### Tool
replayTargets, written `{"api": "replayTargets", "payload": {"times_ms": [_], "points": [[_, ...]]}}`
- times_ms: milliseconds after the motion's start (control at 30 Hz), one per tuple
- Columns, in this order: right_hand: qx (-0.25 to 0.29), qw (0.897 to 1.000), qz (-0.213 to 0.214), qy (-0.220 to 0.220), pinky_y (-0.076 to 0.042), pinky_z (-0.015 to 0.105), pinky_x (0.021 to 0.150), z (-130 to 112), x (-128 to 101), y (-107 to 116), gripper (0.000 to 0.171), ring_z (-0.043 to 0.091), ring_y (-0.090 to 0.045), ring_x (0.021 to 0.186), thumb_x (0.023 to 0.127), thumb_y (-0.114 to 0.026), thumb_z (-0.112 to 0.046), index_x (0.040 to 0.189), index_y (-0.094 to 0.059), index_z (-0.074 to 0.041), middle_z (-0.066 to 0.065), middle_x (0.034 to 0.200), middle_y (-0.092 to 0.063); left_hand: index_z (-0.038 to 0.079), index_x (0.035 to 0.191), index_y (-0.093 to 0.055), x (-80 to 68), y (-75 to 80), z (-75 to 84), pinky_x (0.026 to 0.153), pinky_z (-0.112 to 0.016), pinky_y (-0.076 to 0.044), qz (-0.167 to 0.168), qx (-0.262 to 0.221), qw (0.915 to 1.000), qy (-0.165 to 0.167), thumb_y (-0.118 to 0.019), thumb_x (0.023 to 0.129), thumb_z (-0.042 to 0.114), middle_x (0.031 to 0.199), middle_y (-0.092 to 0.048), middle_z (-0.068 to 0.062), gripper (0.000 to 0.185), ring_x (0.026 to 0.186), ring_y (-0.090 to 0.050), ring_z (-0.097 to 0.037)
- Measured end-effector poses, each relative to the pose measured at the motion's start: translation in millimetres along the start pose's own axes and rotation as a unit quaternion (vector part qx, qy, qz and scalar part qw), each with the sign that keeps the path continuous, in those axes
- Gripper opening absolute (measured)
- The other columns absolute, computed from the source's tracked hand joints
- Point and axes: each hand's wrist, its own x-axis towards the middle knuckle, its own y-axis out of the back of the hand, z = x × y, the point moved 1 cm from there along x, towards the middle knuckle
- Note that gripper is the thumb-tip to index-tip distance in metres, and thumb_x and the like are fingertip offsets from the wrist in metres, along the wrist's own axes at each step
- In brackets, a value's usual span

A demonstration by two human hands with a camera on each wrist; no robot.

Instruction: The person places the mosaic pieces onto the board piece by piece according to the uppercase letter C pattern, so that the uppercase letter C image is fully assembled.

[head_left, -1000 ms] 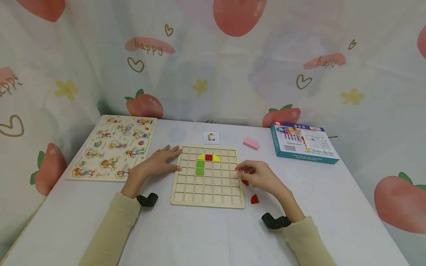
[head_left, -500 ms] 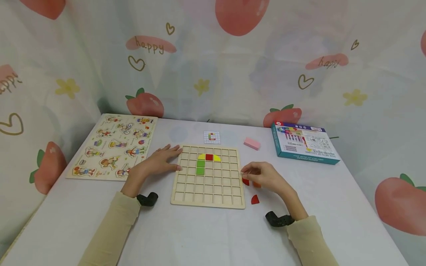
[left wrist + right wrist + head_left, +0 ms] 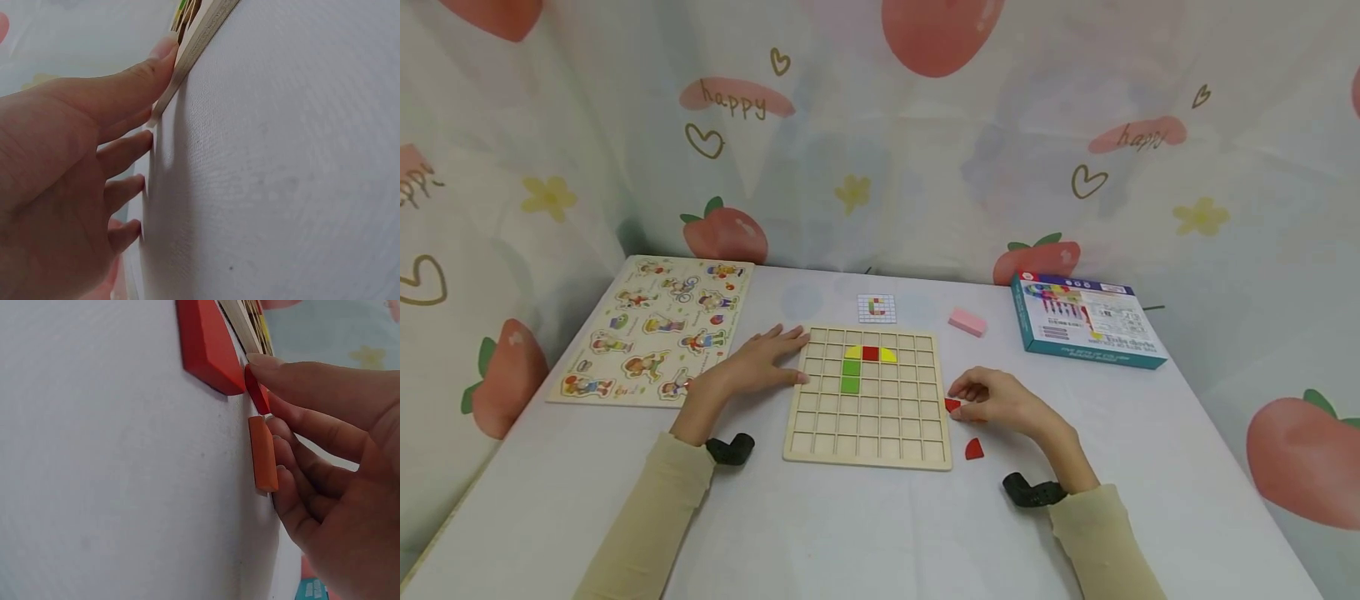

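Two hands by the wooden grid board (image 3: 868, 421), small red piece in the R fingers.

L hand (image 3: 752, 367) lies flat on the table (image 3: 865, 533) at the board's left edge, fingers straight, thumb (image 3: 134, 81) pressing the board's side, holding nothing. R hand (image 3: 1000, 400) sits just right of the board, fingers curled, pinching a small red piece (image 3: 256, 390); an orange piece (image 3: 264, 453) lies on the table touching its fingertips. A red quarter-round piece (image 3: 973, 450) lies near the board's bottom right corner. On the board: yellow, red, yellow pcs up top, 2 green pcs (image 3: 851, 377) below. Picture card (image 3: 877, 308) just behind the board, pink block (image 3: 966, 322) & blue box (image 3: 1086, 321) to its back right, people puzzle (image 3: 658, 329) to its left.
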Motion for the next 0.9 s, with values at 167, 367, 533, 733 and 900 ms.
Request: {"api": "replayTargets", "payload": {"times_ms": [167, 367, 533, 733, 900], "points": [[-0.003, 1.000, 0.004, 0.010, -0.050, 0.023, 0.074, 1.7, -0.1, -1.2, 0.025, 0.021, -0.055, 0.092, 0.088, -0.082, -0.019, 0.109, -0.071, -0.009, 0.005, 0.097, -0.062, 0.009, 0.161, -0.034, 1.6, -0.6, -0.6, 0.128, -0.061, -0.005, 0.000, -0.001, 1.0000, -0.002, -0.070, 0.097, 0.039, 0.171, -0.022, -0.012, 0.079, 0.159, -0.006, -0.043], [-0.016, 1.000, 0.012, 0.019, -0.049, 0.023, 0.077, 0.7, -0.9, -1.7, 0.023, 0.020, -0.055, 0.092, 0.088, -0.081, -0.017, 0.107, -0.071, -0.008, 0.005, 0.097, -0.062, 0.010, 0.161, -0.034, 3.1, -1.4, -1.2, 0.128, -0.061, -0.005, 0.000, 0.000, 1.0000, -0.001, -0.070, 0.097, 0.040, 0.171, -0.022, -0.012, 0.079, 0.159, -0.006, -0.043], [-0.018, 1.000, 0.008, 0.018, -0.050, 0.025, 0.080, 1.1, -0.6, -1.2, 0.023, 0.020, -0.055, 0.094, 0.089, -0.080, -0.016, 0.108, -0.070, -0.008, 0.006, 0.099, -0.063, 0.009, 0.160, -0.035, 2.4, -2.3, -1.3, 0.128, -0.062, -0.005, 0.001, -0.005, 1.0000, -0.001, -0.070, 0.097, 0.039, 0.170, -0.023, -0.013, 0.079, 0.159, -0.006, -0.044], [-0.023, 1.000, 0.008, 0.014, -0.050, 0.028, 0.082, 2.6, -1.8, -1.3, 0.022, 0.020, -0.056, 0.095, 0.089, -0.079, -0.016, 0.109, -0.071, -0.010, 0.005, 0.100, -0.064, 0.006, 0.160, -0.035, 0.4, -1.4, -0.2, 0.128, -0.063, -0.005, 0.001, -0.021, 0.9997, -0.012, -0.071, 0.097, 0.036, 0.170, -0.023, -0.017, 0.078, 0.158, -0.007, -0.046], [-0.028, 0.999, 0.013, 0.011, -0.050, 0.030, 0.083, 3.9, -1.9, -1.1, 0.020, 0.020, -0.056, 0.094, 0.090, -0.079, -0.016, 0.108, -0.071, -0.012, 0.003, 0.099, -0.064, 0.006, 0.160, -0.036, 2.0, -0.1, -0.3, 0.127, -0.064, -0.006, 0.004, -0.011, 0.9998, -0.016, -0.071, 0.097, 0.036, 0.169, -0.024, -0.017, 0.078, 0.158, -0.008, -0.046]]}}
